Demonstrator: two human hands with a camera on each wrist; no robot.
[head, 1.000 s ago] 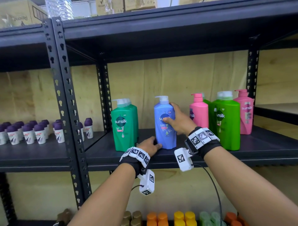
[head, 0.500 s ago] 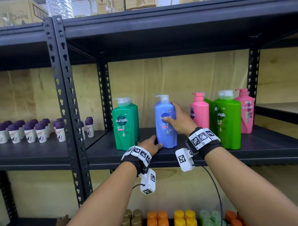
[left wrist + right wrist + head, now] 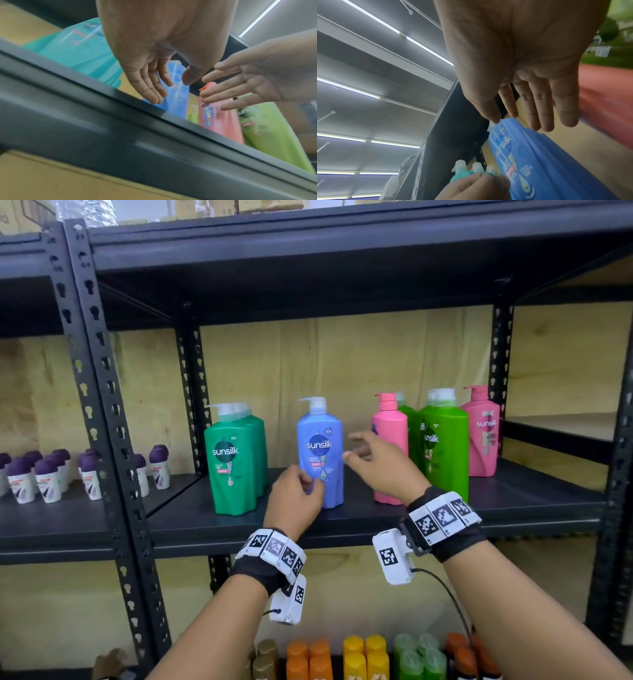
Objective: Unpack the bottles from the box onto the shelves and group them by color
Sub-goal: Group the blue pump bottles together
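fingers (image 3: 356, 455) spread | both hands now off blue bottle (image 3: 320, 451) | bottle upright on shelf (image 3: 191, 518)

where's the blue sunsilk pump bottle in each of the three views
Head view: the blue Sunsilk pump bottle stands upright mid-shelf, between the dark green pump bottles and a pink pump bottle.
Left wrist view: blurred, behind the left hand, above the shelf's black front edge.
Right wrist view: lower right, tilted, label readable, beyond the right hand.
Shared landmark: the dark green pump bottles beside it.
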